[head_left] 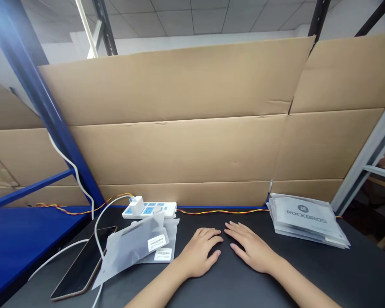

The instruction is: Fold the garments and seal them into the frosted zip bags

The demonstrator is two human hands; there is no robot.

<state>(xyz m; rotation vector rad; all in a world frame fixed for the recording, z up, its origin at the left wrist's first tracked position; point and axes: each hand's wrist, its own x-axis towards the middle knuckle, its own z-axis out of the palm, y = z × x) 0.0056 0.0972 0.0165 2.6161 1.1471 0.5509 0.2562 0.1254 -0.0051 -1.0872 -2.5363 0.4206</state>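
My left hand (200,251) rests palm down on the black tabletop (224,291), fingers a little bent and holding nothing. Beside it, my right hand (250,248) lies flat with its fingers spread, also bare. A narrow gap separates the fingertips of the two. Left of my left hand are frosted plastic bags (131,244) with white barcode labels, one overlapping another. Farther off to the right of my right hand sits a stack of frosted bags printed ROCKBROS (304,222).
A tablet (83,265) lies at the left, with a white cable (98,231) crossing it. Behind the bags stands a white power strip (170,208) with a plugged-in charger (137,206). Cardboard panels (186,149) wall off the back; a blue post (56,115) rises at left.
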